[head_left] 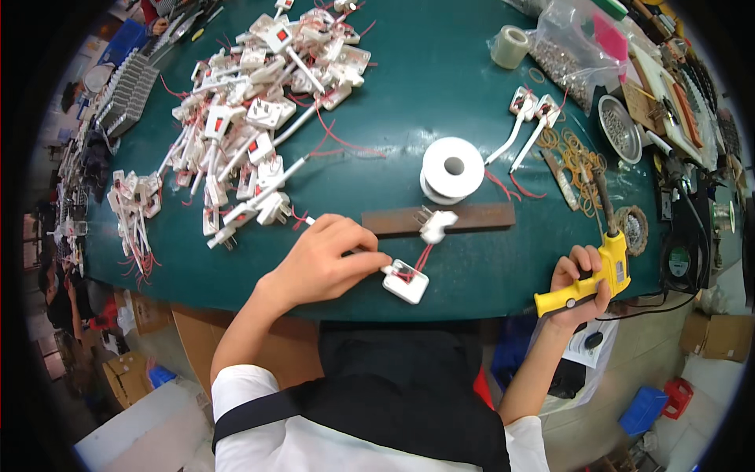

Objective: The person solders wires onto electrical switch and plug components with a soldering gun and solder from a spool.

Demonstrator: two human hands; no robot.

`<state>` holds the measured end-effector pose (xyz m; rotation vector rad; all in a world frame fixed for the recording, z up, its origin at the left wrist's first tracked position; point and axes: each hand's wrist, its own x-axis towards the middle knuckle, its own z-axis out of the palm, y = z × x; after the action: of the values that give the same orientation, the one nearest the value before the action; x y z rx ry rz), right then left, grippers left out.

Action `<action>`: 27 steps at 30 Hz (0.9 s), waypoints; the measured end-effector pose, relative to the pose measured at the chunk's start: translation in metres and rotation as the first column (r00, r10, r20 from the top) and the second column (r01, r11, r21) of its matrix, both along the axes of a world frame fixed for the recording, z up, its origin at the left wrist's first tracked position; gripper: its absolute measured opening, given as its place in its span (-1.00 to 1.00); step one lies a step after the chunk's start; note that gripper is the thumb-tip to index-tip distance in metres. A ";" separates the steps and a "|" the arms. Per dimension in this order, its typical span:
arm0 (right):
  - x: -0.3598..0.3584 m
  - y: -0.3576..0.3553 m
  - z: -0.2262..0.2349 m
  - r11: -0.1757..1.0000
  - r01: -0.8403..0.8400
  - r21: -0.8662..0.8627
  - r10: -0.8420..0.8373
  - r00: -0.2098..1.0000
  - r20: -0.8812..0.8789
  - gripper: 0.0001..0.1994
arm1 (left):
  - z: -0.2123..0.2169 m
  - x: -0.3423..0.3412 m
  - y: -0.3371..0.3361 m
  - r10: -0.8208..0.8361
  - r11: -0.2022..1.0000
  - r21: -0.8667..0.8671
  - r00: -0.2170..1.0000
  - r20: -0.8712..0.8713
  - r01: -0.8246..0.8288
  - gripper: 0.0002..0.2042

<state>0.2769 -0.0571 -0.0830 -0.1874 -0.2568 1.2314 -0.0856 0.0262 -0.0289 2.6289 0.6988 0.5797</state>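
Observation:
My left hand (pixel 334 256) pinches the white stem of an open plug housing (pixel 406 293) near the table's front edge. Red wires run from inside this shell up to a white plug cover (pixel 437 227), which has metal prongs and leans on a brown bar (pixel 480 216). Further right, my right hand (pixel 580 277) is wrapped around the handle of a yellow soldering gun (pixel 617 263). Its tip points away from me, over by the rubber bands, apart from the plug parts. Most of the stem is hidden under my left fingers.
A big heap of white plugs with red wires (pixel 267 114) covers the left, with a smaller bunch (pixel 134 197) beside it. Past the bar stands a white spool (pixel 454 167). Rubber bands (pixel 578 161), a metal bowl (pixel 617 130) and a tape roll (pixel 511 46) lie right.

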 end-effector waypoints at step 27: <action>0.003 -0.003 -0.004 1.000 -0.011 0.014 0.011 1.000 -0.012 -0.60 | 0.002 0.030 -0.017 0.473 0.872 -0.290 0.834 0.285 -0.395 -0.74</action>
<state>0.2796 -0.0603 -0.0871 -0.1668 -0.2561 1.2412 -0.0554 0.0090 -0.0270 2.0815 1.1815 1.0047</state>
